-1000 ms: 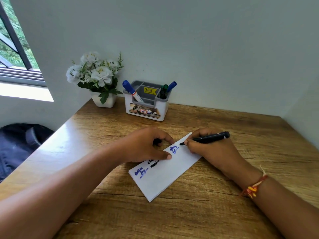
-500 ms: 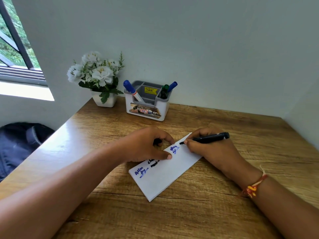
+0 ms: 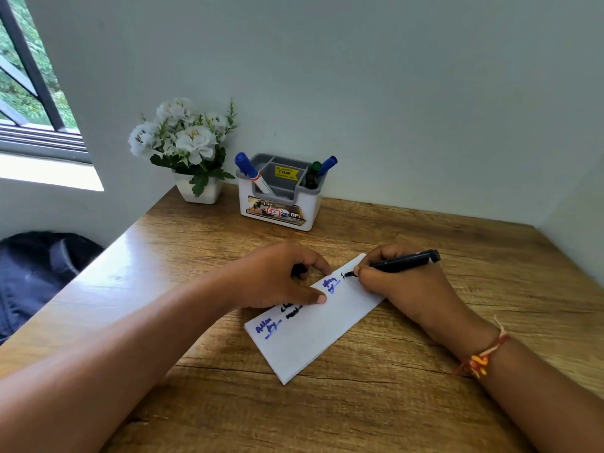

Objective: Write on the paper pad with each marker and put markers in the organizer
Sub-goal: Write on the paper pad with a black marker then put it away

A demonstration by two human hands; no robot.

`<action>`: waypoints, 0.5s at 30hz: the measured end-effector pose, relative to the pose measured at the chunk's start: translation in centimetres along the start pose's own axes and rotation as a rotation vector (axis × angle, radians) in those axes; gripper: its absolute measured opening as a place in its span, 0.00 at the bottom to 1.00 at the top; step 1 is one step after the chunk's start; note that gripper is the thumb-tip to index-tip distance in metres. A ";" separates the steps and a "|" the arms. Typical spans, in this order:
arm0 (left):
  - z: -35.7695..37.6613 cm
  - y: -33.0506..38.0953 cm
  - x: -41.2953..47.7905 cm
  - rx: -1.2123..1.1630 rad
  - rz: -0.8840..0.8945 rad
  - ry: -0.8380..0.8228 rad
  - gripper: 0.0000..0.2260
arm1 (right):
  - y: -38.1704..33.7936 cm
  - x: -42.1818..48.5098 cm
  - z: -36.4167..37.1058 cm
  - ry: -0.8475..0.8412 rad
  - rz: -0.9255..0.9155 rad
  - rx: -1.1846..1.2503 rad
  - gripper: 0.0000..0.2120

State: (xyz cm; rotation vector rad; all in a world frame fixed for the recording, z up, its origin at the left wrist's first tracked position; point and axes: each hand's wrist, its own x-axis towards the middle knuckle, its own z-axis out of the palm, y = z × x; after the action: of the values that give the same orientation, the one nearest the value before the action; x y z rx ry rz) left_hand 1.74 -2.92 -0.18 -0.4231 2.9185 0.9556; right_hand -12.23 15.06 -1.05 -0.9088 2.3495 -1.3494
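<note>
Right fingers [image 3: 365, 273] pinch the slim black marker [image 3: 402, 262] (tip on white pad [image 3: 313, 338]); left fingers [image 3: 318, 263] clasp a dark cap [image 3: 299, 271].

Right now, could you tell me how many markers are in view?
4. One blue-capped marker leans in the organizer's left compartment; a green marker and another blue marker stand in its right compartment; the right hand holds a black marker. More may sit hidden inside.
</note>
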 end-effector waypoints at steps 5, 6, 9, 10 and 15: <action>0.1 0.0 0.0 -0.005 -0.001 0.005 0.20 | 0.1 0.2 0.0 0.007 0.023 0.003 0.02; 0.1 0.0 0.0 -0.009 -0.004 0.006 0.20 | 0.0 0.2 0.0 0.014 0.030 -0.006 0.02; 0.0 -0.1 0.0 -0.009 -0.012 0.001 0.20 | 0.1 0.3 0.0 0.019 0.031 0.002 0.01; 0.0 -0.1 0.1 -0.004 -0.009 -0.002 0.20 | 0.0 0.3 0.0 0.019 0.032 0.002 0.01; 0.0 0.0 0.0 0.002 -0.012 0.002 0.20 | 0.0 0.3 0.0 0.041 0.061 0.017 0.02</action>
State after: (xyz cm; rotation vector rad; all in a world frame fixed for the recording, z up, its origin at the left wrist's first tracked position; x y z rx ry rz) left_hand 1.72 -2.91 -0.18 -0.4410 2.9148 0.9517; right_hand -12.42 14.84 -1.02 -0.8051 2.3717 -1.3744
